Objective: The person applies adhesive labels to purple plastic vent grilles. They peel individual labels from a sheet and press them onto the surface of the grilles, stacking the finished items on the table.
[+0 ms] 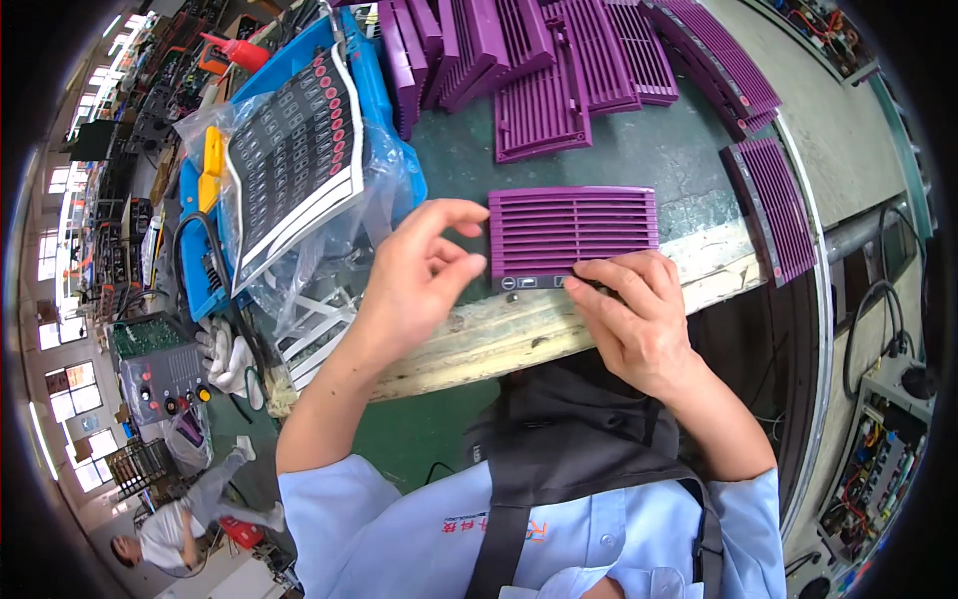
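Observation:
A purple louvered panel (574,228) lies near the front edge of the workbench, its slats running left to right. Along its near edge runs a dark label strip (526,284) with small symbols, partly covered by my right fingers. My right hand (644,324) grips the panel's lower right edge, fingertips pressed on the strip. At the panel's left end, my left hand (417,275) has its thumb and forefinger apart, with nothing visible between them. To the left, a sheet of dark printed labels (294,150) with red round marks rests on clear plastic.
Several purple panels (544,110) lean and lie at the back; more with dark strips (776,210) line the right edge. A blue bin (409,165) holds the plastic bag and a yellow item (211,165). White gloves (225,359) lie left; another person (170,534) sits farther off.

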`<act>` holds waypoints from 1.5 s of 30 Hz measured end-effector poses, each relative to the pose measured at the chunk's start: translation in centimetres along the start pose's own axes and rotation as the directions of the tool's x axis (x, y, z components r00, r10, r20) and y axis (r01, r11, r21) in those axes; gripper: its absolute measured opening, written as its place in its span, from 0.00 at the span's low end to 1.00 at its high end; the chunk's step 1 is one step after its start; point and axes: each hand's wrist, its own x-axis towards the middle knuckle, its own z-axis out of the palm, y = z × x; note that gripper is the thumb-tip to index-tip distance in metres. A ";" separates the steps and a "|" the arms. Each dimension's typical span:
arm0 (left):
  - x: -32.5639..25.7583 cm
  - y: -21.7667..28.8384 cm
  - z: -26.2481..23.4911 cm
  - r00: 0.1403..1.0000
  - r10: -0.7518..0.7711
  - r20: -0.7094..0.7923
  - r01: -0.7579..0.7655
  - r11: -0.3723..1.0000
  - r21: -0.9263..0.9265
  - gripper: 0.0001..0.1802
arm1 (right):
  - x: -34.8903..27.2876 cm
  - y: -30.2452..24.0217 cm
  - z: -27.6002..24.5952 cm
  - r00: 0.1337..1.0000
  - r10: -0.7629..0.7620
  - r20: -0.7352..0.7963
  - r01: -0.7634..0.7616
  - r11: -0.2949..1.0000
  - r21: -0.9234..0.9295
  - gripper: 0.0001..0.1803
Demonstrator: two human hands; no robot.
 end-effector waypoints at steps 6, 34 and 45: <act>-1.3 -1.2 -0.4 0.974 -0.227 0.011 0.227 0.974 0.011 0.09 | 0.2 -0.2 0.2 1.000 0.004 -0.016 -0.004 1.000 -0.017 0.17; -0.8 1.5 5.2 0.893 0.438 -0.103 -0.292 0.737 0.610 0.06 | 1.2 3.5 -6.7 0.934 0.161 0.319 -0.109 0.978 -0.175 0.49; 8.2 2.0 5.2 0.641 0.736 -0.220 -0.259 0.476 0.840 0.19 | -2.3 7.9 -10.3 0.925 0.352 -0.145 -0.361 0.688 -0.630 0.38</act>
